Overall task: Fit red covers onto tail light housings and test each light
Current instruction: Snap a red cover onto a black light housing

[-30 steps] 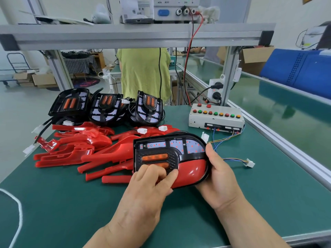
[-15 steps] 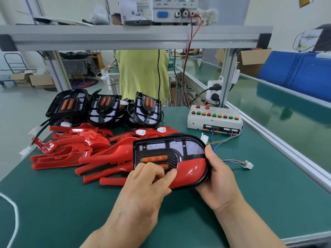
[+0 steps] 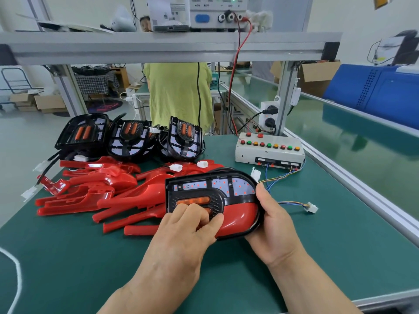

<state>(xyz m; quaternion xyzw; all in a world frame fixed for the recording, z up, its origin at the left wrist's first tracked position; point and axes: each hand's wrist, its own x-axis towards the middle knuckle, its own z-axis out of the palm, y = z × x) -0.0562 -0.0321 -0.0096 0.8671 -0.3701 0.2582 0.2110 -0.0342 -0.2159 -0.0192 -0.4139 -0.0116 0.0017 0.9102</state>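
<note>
On the green bench, we clasp the tail light housing: left hand curled over its face, right hand round its end. We judge the red cover half-seated; next, press home, then test.

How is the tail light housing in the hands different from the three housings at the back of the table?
The held housing has a red cover over its lower part; the three back housings have none. The held housing lies sideways, gripped by the left hand and right hand; the back housings lean upright, untouched. Both have black frames and orange strips.
</note>
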